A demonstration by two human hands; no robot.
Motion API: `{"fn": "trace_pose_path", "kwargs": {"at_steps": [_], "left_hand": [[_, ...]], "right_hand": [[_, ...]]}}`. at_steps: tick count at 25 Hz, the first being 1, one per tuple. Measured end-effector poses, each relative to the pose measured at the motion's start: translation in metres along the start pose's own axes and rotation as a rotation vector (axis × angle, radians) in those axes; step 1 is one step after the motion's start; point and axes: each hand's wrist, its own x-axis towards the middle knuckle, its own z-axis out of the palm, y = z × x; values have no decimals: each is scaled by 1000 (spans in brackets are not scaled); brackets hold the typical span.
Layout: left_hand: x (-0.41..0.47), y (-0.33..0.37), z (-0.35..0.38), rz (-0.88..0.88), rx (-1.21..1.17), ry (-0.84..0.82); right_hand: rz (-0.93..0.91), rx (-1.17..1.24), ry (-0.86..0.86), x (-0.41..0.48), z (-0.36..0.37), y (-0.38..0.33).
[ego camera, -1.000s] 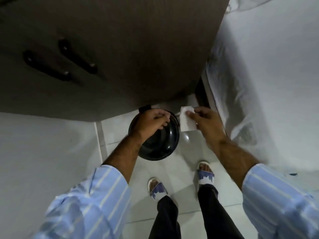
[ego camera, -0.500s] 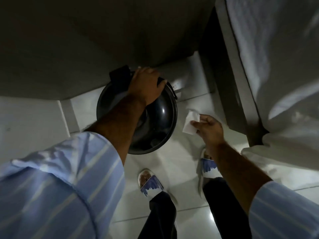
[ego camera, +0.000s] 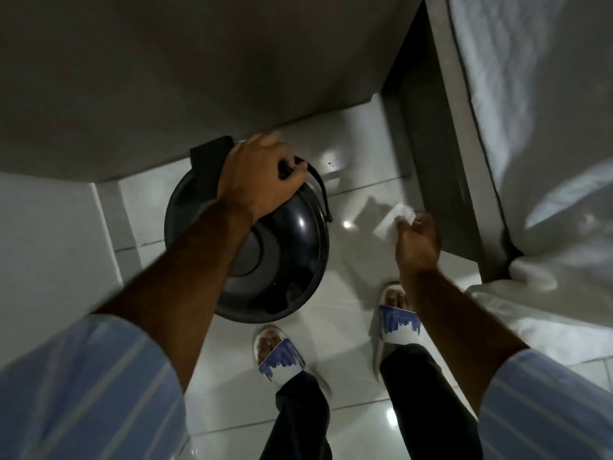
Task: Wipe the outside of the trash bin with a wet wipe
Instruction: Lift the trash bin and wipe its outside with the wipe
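Observation:
A round black trash bin [ego camera: 285, 260] with a domed lid stands on the tiled floor in front of my feet. My left hand [ego camera: 258, 180] grips the thin handle at the far rim of the bin. A folded white wet wipe [ego camera: 389, 224] is pinched in the fingers of my right hand [ego camera: 418, 240], which hovers to the right of the bin, apart from it. The wipe touches neither the bin nor the floor.
A brown cabinet [ego camera: 199, 78] overhangs just behind the bin. A bed with a white sheet [ego camera: 547, 127] and dark frame stands at the right. My feet in white and blue sandals [ego camera: 280, 356] rest on the glossy white tiles [ego camera: 358, 154].
I have bent lower, so the bin looks larger. My left hand closed on the bin's handle. My right hand with the wipe moved right, away from the bin.

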Motion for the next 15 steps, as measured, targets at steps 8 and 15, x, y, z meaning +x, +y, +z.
{"fn": "trace_pose_path", "kwargs": {"at_steps": [8, 15], "left_hand": [[-65, -33, -12, -121, -229, 201], [-53, -58, -9, -97, -270, 307]], "right_hand": [[-353, -311, -45, -8, 18, -4], [-369, -366, -38, 1, 65, -5]]}}
